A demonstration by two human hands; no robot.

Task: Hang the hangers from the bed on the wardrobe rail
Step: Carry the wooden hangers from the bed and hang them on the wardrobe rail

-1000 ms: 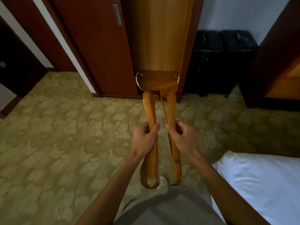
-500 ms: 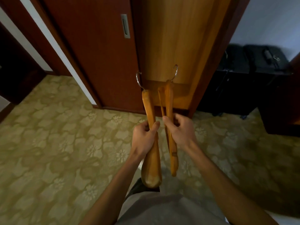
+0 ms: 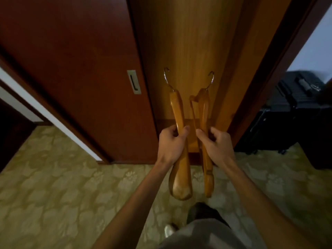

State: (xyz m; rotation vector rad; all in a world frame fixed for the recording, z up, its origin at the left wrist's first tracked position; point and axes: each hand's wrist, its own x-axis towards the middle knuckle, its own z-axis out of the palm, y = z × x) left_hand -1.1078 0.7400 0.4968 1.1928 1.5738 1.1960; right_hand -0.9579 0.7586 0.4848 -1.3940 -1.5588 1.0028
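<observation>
Floral carpet (image 3: 53,186), glossy wardrobe (image 3: 188,42); hands, left (image 3: 170,144) and right (image 3: 216,145), each gripping one curved wooden hanger (image 3: 177,112), (image 3: 203,108).

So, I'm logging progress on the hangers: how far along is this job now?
Partway. Done: both wooden hangers are picked up and carried to the open wardrobe. In hand: the left hand grips the left hanger, and the right hand grips the right hanger, hooks up. Left: hooking both on the rail, which is not in view.
</observation>
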